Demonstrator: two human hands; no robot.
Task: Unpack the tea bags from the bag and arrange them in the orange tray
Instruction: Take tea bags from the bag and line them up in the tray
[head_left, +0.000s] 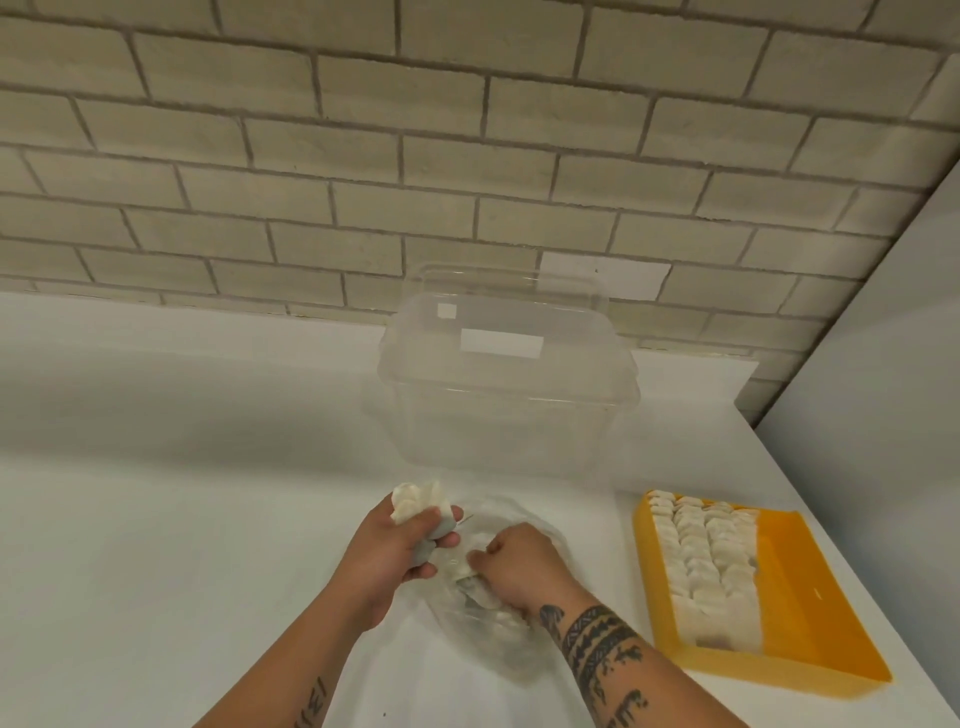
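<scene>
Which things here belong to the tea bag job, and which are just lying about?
Job:
- left hand gripping tea bags
- right hand inside the clear bag
- orange tray, partly filled with rows

Lying about:
- clear plastic container, nothing visible inside
- brick wall behind

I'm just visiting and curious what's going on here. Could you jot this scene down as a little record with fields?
Left hand: holds a bunch of tea bags above the counter
Right hand: fingers curled on remaining tea bags in the clear plastic bag
Orange tray: right of the hands, left part filled with rows of tea bags, right part bare
Clear container: behind the hands, by the brick wall
Progress: unpacking not finished
</scene>
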